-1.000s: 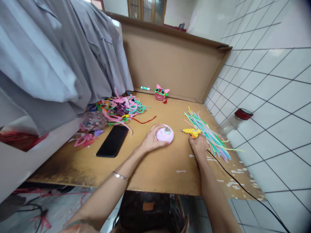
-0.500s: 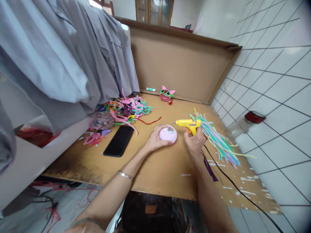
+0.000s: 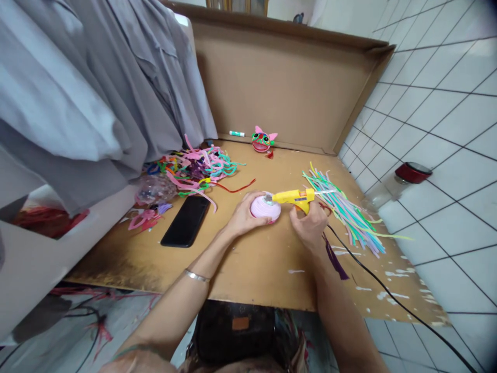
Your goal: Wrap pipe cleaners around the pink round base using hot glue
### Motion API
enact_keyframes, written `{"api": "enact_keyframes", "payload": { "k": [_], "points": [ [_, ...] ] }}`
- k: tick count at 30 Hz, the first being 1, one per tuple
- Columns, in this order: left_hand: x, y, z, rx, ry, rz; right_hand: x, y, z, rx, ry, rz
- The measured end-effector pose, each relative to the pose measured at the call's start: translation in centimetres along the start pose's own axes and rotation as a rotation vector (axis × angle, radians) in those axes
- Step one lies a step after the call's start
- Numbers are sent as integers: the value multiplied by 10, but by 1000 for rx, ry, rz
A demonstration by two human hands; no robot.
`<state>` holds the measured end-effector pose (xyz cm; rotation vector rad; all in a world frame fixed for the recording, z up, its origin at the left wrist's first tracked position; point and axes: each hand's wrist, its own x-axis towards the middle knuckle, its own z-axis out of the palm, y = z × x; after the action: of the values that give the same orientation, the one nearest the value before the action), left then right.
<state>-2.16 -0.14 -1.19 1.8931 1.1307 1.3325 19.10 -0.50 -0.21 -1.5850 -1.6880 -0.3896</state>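
Note:
My left hand (image 3: 245,215) is wrapped round the left side of a pale lilac ball (image 3: 267,210), which looks wound with fuzzy strips and has a bare patch on top. In my right hand (image 3: 309,223) is a yellow hot glue gun (image 3: 293,197), gripped by its handle. Its nozzle points left and is at the bare patch of the ball; whether it touches cannot be told. A clear glue stick sticks out of the gun's back. A purple tassel (image 3: 335,259) lies by my right wrist.
Pastel pipe cleaners (image 3: 345,215) lie right, near a red-lidded jar (image 3: 404,178). Leftward are a black phone (image 3: 186,221) and a tangle of pipe cleaners (image 3: 205,166). A pink-eared figure (image 3: 262,141) stands by the cardboard wall (image 3: 272,83). The gun's black cord (image 3: 388,290) crosses the table.
The glue gun has moved left, bringing its nozzle from beside the ball to the patch on its top. My left hand still holds the ball. The view has tilted down slightly.

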Motion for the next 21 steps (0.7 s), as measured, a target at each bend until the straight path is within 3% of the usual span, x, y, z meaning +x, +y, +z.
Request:
{"api": "enact_keyframes", "payload": {
  "k": [21],
  "points": [
    [0,-1,1,8,-8,41,-5,-2,6,-17,21,-29]
  ]
}}
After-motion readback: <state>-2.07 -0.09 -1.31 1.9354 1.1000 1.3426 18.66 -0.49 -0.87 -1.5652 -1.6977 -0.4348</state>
